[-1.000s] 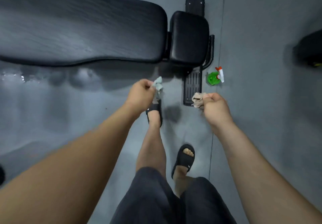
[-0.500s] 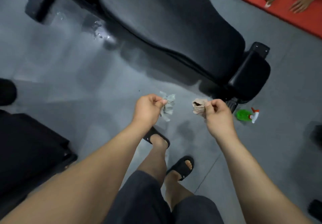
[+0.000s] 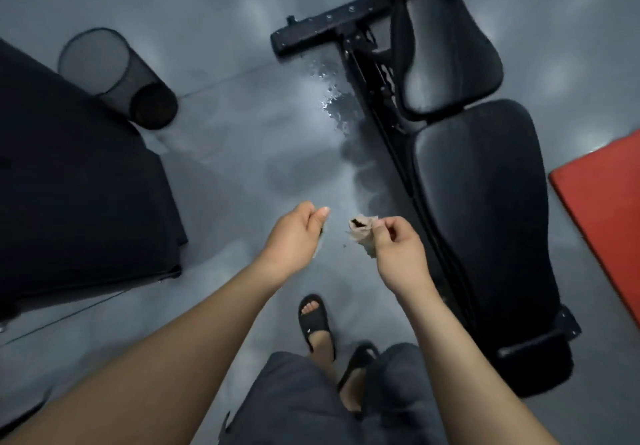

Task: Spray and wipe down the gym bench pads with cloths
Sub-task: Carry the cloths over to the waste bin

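Bench pads: a long black back pad (image 3: pixel 485 223) and a shorter seat pad (image 3: pixel 450 49) are set end to end on a black frame (image 3: pixel 311 32); both are matt and lightly textured.
Cloth: a crumpled beige cloth (image 3: pixel 360 233), darkly soiled at its top, is held just left of the back pad.
Right hand (image 3: pixel 398 250): closed in a pinch, with the cloth caught between thumb and forefinger.
Left hand (image 3: pixel 292 236): the fingers are curled against the thumb; whether anything is held cannot be told.
Floor (image 3: pixel 242 167): grey and glossy; a wet patch (image 3: pixel 332 105) is spread just left of the bench frame.
Room: a black mesh bin (image 3: pixel 114 70) is seen well left of the bench; a red mat (image 3: pixel 602 209) is laid just right of it.
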The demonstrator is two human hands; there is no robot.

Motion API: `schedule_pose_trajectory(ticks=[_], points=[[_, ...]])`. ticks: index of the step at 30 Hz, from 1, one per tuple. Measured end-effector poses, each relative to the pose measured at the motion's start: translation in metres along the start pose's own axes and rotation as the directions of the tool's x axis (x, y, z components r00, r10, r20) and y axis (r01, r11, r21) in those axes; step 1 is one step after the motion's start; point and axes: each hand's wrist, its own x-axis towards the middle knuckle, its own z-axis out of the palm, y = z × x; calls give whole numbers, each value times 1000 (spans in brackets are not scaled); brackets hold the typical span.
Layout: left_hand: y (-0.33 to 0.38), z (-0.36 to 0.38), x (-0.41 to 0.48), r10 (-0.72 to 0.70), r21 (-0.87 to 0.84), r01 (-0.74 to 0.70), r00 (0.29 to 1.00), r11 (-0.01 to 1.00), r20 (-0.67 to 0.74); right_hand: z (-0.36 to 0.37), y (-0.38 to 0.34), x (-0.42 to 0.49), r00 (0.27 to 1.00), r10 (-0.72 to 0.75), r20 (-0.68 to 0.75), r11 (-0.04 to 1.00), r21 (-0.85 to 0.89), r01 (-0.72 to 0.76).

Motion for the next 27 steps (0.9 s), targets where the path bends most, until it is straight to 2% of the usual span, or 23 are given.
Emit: schedule_pose_trajectory(ticks=[3,5,8,10,14,18,20,24,27], points=[[6,-39,6,25,-182,-31,999,983,-37,17,-55,11,995,-65,79,998,-1,65],[15,-65,10,45,-243,-59,997,968,-60,28,-90,23,988,-86,131,996,-6,87],[30,-100,19,15,-243,-25,999,970,-39,40,-138,37,961,-104,255,994,-2,108],[41,-124,28,-50,-257,20,993,966,-109,46,-175,47,931,-126,343,990,-9,137],[69,-161,42,-93,-275,33,974,961,-208,47,-229,68,886,-162,435,981,-28,193],[108,-206,51,-79,-200,13,944,980,-321,48,-278,104,842,-206,498,949,-106,295],[120,-229,58,-70,-177,14,946,984,-317,49,-307,118,845,-208,492,955,-86,285],[110,-272,89,-121,98,149,961,984,-248,59,-349,144,845,-174,505,969,-66,239],[98,-302,110,-88,85,115,958,990,-273,80,-372,159,817,-168,552,949,-134,286]])
